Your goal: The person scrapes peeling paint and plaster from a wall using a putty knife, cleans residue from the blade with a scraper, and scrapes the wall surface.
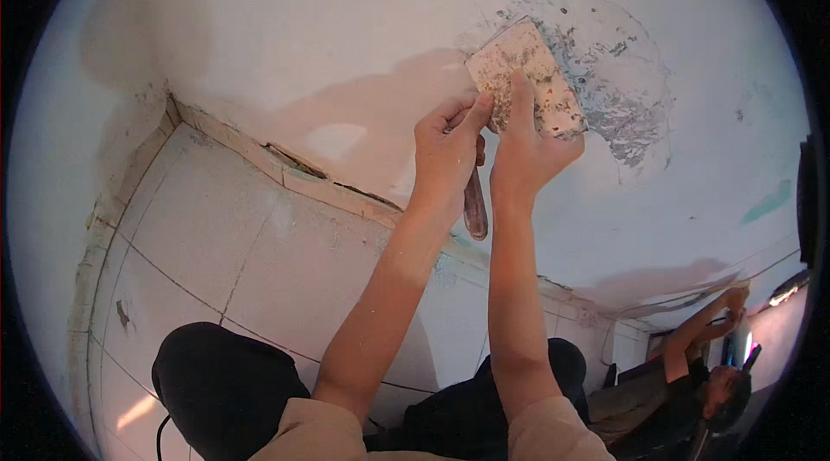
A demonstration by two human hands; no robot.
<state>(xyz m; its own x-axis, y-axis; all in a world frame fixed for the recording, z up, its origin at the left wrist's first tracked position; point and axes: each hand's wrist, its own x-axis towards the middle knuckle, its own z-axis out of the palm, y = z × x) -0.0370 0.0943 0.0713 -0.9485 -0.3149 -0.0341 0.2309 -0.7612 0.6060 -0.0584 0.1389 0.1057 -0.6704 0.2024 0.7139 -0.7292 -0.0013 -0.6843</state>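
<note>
In front of the wall I see a flat rectangular plate (519, 72), off-white and crusted with grey and rusty-brown specks. My right hand (528, 130) grips its lower side from behind, with the thumb laid up along its face. My left hand (457, 130) pinches the plate's lower left edge. Below the left fingers hangs a dark brown, wood-like handle (475, 208), held in that hand. Whether this handle joins the plate is hidden by the hands. Right of the plate lies a rough patch (626, 85) on the wall, with grey scrape marks and flaking, partly covered by the plate.
A pale wall (311, 27) meets the light tiled floor (311, 253) along a baseboard (253, 163) with a dark gap. Another wall (52, 156) forms the corner at left. My dark-clothed knee (220, 390) is below. At lower right, another person (694, 377) raises their arms toward the wall.
</note>
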